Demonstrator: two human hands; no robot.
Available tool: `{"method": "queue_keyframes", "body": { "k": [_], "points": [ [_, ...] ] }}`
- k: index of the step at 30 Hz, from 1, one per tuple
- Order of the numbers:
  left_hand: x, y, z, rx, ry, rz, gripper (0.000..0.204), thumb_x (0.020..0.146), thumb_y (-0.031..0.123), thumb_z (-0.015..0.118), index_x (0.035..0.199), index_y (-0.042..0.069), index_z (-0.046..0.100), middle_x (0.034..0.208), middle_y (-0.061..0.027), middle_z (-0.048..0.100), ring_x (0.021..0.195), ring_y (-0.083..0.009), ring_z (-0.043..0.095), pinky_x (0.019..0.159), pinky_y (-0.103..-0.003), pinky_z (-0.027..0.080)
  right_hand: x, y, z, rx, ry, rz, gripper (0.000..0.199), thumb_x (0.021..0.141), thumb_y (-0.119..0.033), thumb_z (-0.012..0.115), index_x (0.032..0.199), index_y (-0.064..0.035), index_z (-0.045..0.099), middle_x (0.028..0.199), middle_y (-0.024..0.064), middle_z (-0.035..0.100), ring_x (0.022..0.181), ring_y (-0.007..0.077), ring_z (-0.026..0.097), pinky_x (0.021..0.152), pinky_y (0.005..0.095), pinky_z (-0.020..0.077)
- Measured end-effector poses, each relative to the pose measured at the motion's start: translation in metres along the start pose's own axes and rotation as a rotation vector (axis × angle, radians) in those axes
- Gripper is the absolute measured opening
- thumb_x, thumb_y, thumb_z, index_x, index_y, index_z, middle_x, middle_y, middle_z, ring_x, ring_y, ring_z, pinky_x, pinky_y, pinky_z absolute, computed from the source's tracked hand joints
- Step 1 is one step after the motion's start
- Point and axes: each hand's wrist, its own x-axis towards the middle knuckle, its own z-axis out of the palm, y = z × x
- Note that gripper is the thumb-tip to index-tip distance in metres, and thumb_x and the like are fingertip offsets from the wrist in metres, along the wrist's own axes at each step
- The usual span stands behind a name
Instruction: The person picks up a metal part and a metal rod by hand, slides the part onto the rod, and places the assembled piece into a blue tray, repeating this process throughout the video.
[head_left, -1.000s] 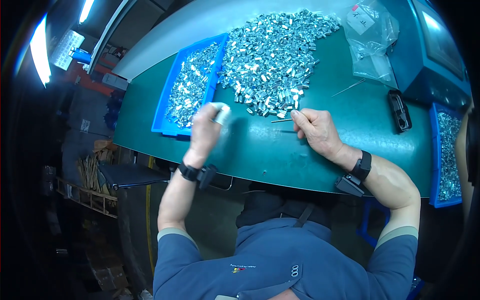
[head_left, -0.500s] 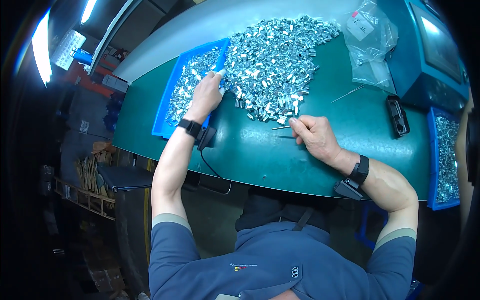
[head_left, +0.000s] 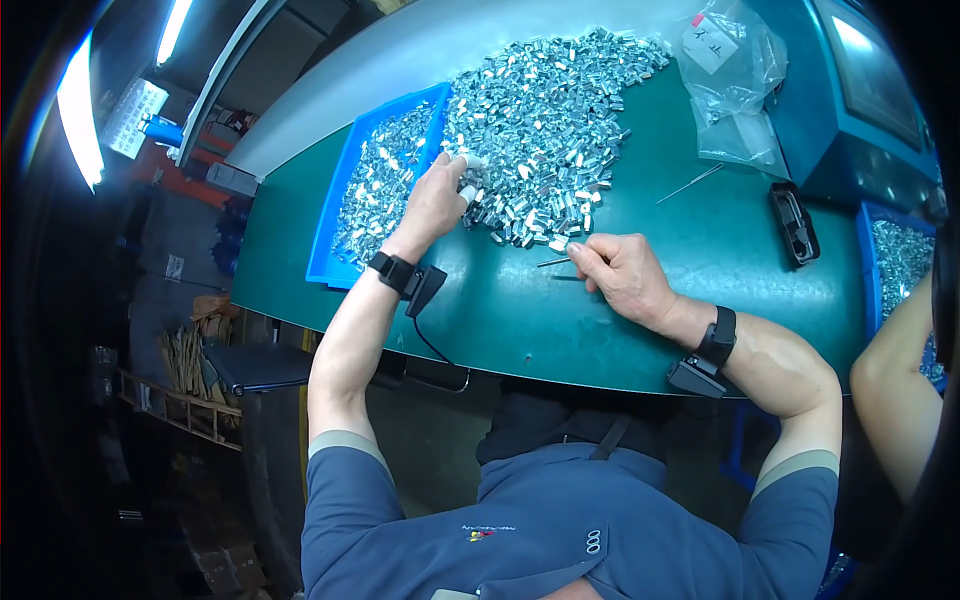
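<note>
A person sits at a green table (head_left: 500, 320), seen from above, both bare forearms reaching forward from its near edge. A large heap of small shiny metal parts (head_left: 550, 120) covers the middle of the table towards the far edge. The left hand (head_left: 440, 195) rests on the left fringe of that heap, fingers curled down onto the pieces as if gathering or pinching one; whether anything is actually gripped cannot be made out. Touching the heap's left side lies a blue tray (head_left: 345, 255) holding more of the same parts, placed close so pieces need only a short move across.

The right hand (head_left: 620, 275) lies on bare table just in front of the heap, fingers closed around a thin metal pin (head_left: 555, 263) whose tip points left, towards the other hand, probably held ready for working on a piece.

Near the far right corner sit crumpled clear plastic bags (head_left: 735, 80), a loose thin rod (head_left: 690, 183) and a small black device (head_left: 795, 225). Another person's bare arm (head_left: 900, 380) enters at the right edge.
</note>
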Motion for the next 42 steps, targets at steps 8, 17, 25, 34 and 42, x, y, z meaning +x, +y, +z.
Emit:
{"method": "queue_keyframes", "body": {
  "k": [8, 17, 25, 34, 42],
  "points": [
    [-0.046, 0.013, 0.007, -0.140, 0.088, -0.018, 0.022, 0.091, 0.009, 0.074, 0.113, 0.007, 0.072, 0.092, -0.0101, 0.064, 0.073, -0.0200, 0.062, 0.072, -0.036, 0.053, 0.002, 0.002, 0.005, 0.031, 0.016, -0.007, 0.042, 0.104, -0.032, 0.063, 0.077, -0.0013, 0.069, 0.061, 0.0021, 0.064, 0.056, 0.0078, 0.059, 0.052, 0.0276, 0.0431],
    [-0.094, 0.044, 0.010, -0.610, 0.158, -0.169, 0.024, 0.091, 0.003, 0.078, 0.112, 0.005, 0.067, 0.090, -0.0005, 0.067, 0.075, -0.0068, 0.059, 0.069, -0.024, 0.051, -0.001, 0.001, 0.001, 0.026, 0.020, -0.018, 0.041, 0.104, -0.031, 0.064, 0.076, -0.0017, 0.068, 0.061, 0.0022, 0.064, 0.057, 0.0066, 0.058, 0.051, 0.0272, 0.0422],
    [-0.133, 0.083, 0.032, -0.789, -0.030, -0.218, 0.024, 0.093, 0.005, 0.074, 0.115, 0.004, 0.066, 0.090, 0.0032, 0.063, 0.076, -0.0031, 0.054, 0.069, -0.021, 0.047, 0.000, 0.003, 0.004, 0.026, 0.012, -0.050, 0.043, 0.103, -0.036, 0.065, 0.077, -0.0021, 0.071, 0.059, 0.0052, 0.066, 0.054, 0.0113, 0.061, 0.051, 0.0318, 0.0458],
    [-0.124, 0.091, 0.036, -0.677, -0.061, -0.174, 0.027, 0.093, 0.005, 0.074, 0.119, 0.002, 0.067, 0.085, 0.0014, 0.062, 0.072, -0.0049, 0.054, 0.067, -0.023, 0.049, 0.000, 0.001, 0.004, 0.008, -0.069, -0.109, 0.036, 0.101, -0.027, 0.066, 0.078, -0.0005, 0.069, 0.062, 0.0055, 0.066, 0.055, 0.0117, 0.059, 0.052, 0.0312, 0.0443],
    [-0.128, 0.087, 0.033, -0.548, -0.012, -0.059, 0.026, 0.090, 0.004, 0.076, 0.115, 0.003, 0.069, 0.078, -0.0028, 0.061, 0.064, -0.0112, 0.056, 0.061, -0.029, 0.049, 0.001, 0.004, 0.010, -0.085, -0.068, -0.188, 0.033, 0.096, -0.027, 0.067, 0.076, -0.0014, 0.067, 0.065, 0.0139, 0.063, 0.057, 0.0212, 0.059, 0.055, 0.0379, 0.0456]
  ]
}}
